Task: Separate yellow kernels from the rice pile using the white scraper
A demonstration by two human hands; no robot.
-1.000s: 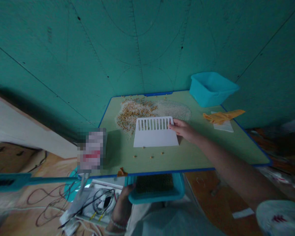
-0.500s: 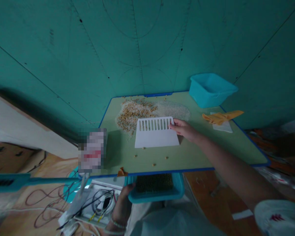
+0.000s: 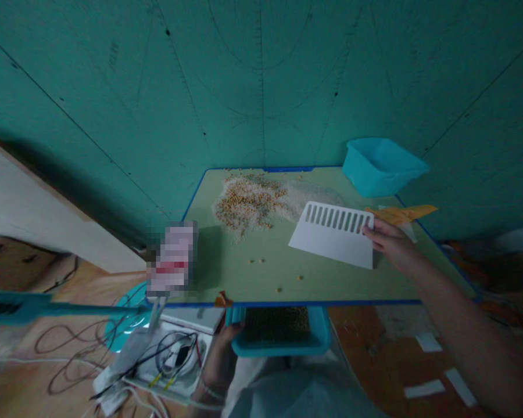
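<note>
Scraper (image 3: 333, 235) pinched at right edge by right-hand fingers (image 3: 372, 230).

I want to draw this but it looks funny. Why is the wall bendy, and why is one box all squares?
Head view: the wide lens bows the wall lines; light is dim and bluish; the box on the table is pixelated; the right hand holding the white scraper looks soft; the left hand gripping the teal tray sits in shadow.

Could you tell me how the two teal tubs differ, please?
The far tub stands on the table, untouched; the near tub is held below the table's front edge by the left hand. The near tub holds grain; the far tub shows none. Both are teal and rectangular.
</note>
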